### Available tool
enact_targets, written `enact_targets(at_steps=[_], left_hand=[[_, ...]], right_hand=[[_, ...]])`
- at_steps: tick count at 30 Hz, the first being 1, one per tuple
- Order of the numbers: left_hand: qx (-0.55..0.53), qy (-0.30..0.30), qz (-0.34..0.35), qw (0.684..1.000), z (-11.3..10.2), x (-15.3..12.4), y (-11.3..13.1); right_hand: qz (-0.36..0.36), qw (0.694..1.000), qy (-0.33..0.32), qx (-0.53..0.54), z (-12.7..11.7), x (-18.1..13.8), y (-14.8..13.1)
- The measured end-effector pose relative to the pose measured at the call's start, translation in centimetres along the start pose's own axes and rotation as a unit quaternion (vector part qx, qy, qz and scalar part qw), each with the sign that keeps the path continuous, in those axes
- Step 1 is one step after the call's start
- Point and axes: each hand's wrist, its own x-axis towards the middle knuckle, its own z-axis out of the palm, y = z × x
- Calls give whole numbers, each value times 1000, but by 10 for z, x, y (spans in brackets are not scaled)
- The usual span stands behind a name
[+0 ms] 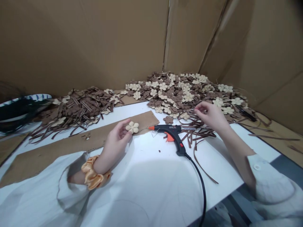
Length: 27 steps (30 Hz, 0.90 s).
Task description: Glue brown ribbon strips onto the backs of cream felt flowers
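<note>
My left hand point(117, 137) pinches a cream fabric flower point(132, 127) just above a brown cardboard strip point(71, 143). An orange scrunchie point(92, 175) sits on that wrist. My right hand point(209, 114) reaches into loose brown strips point(200, 132) at the edge of the flower pile, its fingers closed on a thin strip. Between the two hands a black glue gun point(171, 132) with an orange trigger lies on its side on the white table point(151, 176), its nozzle toward the flower.
A big heap of cream and brown flowers point(182, 91) fills the back right. A second pile of brown petals and strips point(78, 107) lies at back left. A patterned plate point(21, 101) is at far left. Cardboard walls point(94, 41) enclose the table. The gun's cord point(201, 186) trails toward me.
</note>
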Motion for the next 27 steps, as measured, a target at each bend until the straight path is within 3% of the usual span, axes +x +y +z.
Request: enact_targets(at_steps=[3, 5, 11, 16, 18, 21, 27], left_hand=[[60, 5, 17, 998, -2, 3, -3], [114, 8, 28, 993, -3, 3, -5], [217, 62, 68, 972, -4, 3, -6], [169, 156, 139, 963, -4, -9, 8], [121, 148, 161, 968, -1, -19, 18], [35, 112, 139, 983, 3, -34, 31], [-39, 55, 133, 989, 3, -52, 45]], right_hand=[[-4, 990, 71, 119, -5, 0, -7], [8, 976, 83, 202, -9, 0, -14], [28, 920, 1, 391, -20, -7, -48], [-29, 888, -89, 450, -27, -19, -88], [-56, 874, -141, 462, -27, -25, -105], [-124, 871, -171, 444, -23, -36, -125], [-214, 882, -130, 398, -12, -50, -147]])
